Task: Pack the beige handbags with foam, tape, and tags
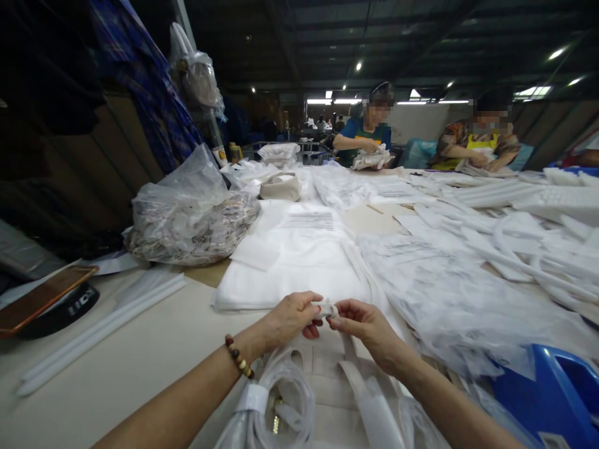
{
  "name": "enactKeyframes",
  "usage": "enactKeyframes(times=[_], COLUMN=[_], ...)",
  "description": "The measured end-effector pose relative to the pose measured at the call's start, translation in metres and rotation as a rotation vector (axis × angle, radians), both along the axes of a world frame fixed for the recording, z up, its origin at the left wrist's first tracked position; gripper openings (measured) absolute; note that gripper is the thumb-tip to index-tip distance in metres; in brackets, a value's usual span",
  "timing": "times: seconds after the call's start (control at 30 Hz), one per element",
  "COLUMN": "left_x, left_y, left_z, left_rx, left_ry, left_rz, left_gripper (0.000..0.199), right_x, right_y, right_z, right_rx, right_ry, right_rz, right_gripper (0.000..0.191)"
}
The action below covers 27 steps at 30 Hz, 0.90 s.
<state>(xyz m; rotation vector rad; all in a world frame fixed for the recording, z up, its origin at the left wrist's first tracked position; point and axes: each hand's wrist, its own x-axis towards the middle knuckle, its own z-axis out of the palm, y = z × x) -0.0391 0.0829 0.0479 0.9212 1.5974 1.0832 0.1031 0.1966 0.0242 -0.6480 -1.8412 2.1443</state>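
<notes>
Both hands meet at the middle of the view, over a cream fabric bag (327,399) that lies close to me. My left hand (297,312) pinches one end of a small whitish strap piece (326,308). On its other end are the thumb and fingertips of my right hand (358,319). The exact kind of this piece is too small to tell. A coiled strap in clear plastic wrap (287,399) rests on the bag, with a gold chain (276,424) beside it. One wrapped bag handle (374,402) runs below my right hand.
Just beyond my hands lies a stack of white wrapped pieces (299,268). A bulging clear bag (191,224) stands left of it. Further left are a phone (44,296) and white tubes (103,333). A blue bin (547,399) sits at right. Two people work across the table.
</notes>
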Motion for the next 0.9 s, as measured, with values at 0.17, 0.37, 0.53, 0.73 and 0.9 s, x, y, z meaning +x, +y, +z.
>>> enactKeyframes(times=[0.17, 0.37, 0.53, 0.73, 0.9], left_x=[0.004, 0.004, 0.005, 0.000, -0.008], left_y=[-0.002, -0.003, -0.001, 0.000, -0.023], left_z=[0.004, 0.007, 0.008, 0.004, 0.007], left_rx=[0.022, 0.061, 0.075, 0.027, -0.039], left_ry=[-0.231, -0.295, -0.106, 0.258, 0.463], left_rz=[-0.024, -0.053, -0.018, 0.025, 0.028], left_gripper=[0.074, 0.046, 0.032, 0.015, 0.012], right_x=[-0.010, -0.007, -0.002, 0.000, 0.004], right_y=[-0.005, -0.002, -0.004, -0.005, -0.007], right_z=[0.002, 0.013, 0.017, -0.002, -0.005], right_rx=[0.128, 0.727, 0.520, 0.378, 0.422], right_ry=[0.144, 0.077, 0.040, 0.033, 0.033], right_rz=[0.100, 0.151, 0.184, 0.046, -0.016], right_gripper=[0.014, 0.027, 0.018, 0.017, 0.014])
